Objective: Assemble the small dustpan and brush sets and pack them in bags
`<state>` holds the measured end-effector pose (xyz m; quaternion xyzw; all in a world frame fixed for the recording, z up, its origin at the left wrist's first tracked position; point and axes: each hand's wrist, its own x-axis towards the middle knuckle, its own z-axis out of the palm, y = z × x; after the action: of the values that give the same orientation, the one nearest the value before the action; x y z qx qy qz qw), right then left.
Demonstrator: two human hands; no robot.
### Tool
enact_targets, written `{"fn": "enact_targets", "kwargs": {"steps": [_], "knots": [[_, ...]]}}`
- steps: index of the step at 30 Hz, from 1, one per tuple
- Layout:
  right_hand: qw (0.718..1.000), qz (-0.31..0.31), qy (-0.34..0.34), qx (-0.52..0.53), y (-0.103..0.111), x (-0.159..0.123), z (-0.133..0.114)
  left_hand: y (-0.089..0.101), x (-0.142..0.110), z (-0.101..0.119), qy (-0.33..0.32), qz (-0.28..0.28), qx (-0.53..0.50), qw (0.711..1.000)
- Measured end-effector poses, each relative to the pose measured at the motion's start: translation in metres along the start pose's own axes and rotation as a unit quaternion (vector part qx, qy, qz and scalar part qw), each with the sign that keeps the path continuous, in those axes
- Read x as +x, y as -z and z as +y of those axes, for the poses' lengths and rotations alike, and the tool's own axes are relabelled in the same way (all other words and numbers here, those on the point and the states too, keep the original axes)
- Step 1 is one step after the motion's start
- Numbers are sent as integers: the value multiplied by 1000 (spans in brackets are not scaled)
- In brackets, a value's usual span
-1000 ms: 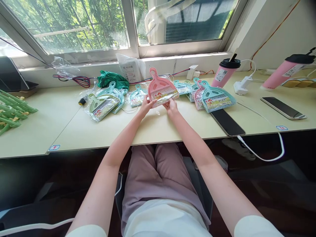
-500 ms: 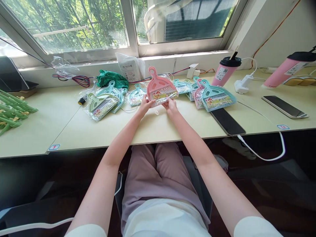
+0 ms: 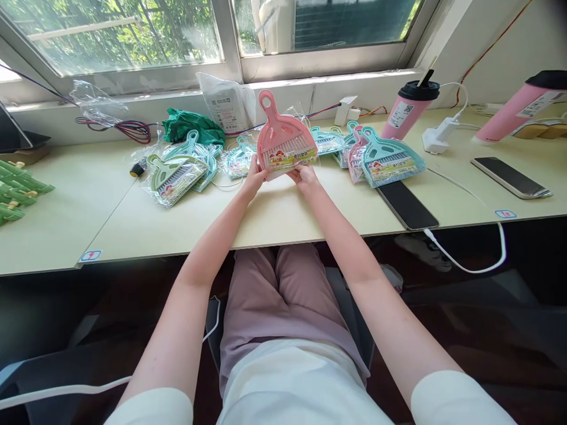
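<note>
Both hands hold up a pink dustpan and brush set [image 3: 283, 133] in clear plastic, its handle pointing up and its printed label facing me. My left hand [image 3: 256, 179] grips the lower left corner. At the lower edge, right of centre, my right hand [image 3: 305, 177] pinches it. To the left lie a green dustpan set [image 3: 177, 180] and several blue ones, all wrapped. On the right a blue dustpan set [image 3: 390, 162] rests over a pink one, with more blue sets behind.
A black phone [image 3: 407, 203] lies partly under the right-hand pile, a charging cable plugged in. Another phone [image 3: 511, 177], a white charger [image 3: 438, 139] and pink cups [image 3: 410, 109] stand farther right. Green bag [image 3: 192, 127] and coiled wires [image 3: 119, 130] sit at the back left; green stalks [image 3: 22, 189] lie far left.
The pink dustpan set is raised slightly and appears a little larger, still between both hands. The camera view has shifted, so the table sits somewhat higher in the picture.
</note>
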<state>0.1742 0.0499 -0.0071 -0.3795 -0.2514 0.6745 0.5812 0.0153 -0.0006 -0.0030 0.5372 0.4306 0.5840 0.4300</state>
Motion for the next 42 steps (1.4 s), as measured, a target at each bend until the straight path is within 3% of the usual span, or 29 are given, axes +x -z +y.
{"fn": "enact_targets", "kwargs": {"steps": [7, 15, 17, 21, 23, 31, 35, 42], "knots": [[1000, -28, 14, 2, 4, 1, -3, -3, 1, 2, 2, -16, -18, 1000], [1000, -16, 10, 4, 4, 10, 4, 1, 11, -13, 4, -9, -23, 1000], [999, 4, 41, -12, 4, 13, 7, 1, 14, -19, -8, -5, -27, 1000], [982, 107, 125, -93, 7, 13, 8, 1, 19, -31, -30, -9, -18, 999], [975, 117, 140, -131, 10, 10, 5, 0, 20, -34, -46, -5, -10, 999], [974, 51, 29, -221, 8, -11, -10, 1, 20, -29, -57, -7, -32, 998], [969, 18, 22, -247, 10, -12, -12, 4, 20, -29, -44, 18, -24, 999], [957, 28, 28, -289, 9, -19, -23, 8, 18, -27, -13, 51, -22, 998]]}}
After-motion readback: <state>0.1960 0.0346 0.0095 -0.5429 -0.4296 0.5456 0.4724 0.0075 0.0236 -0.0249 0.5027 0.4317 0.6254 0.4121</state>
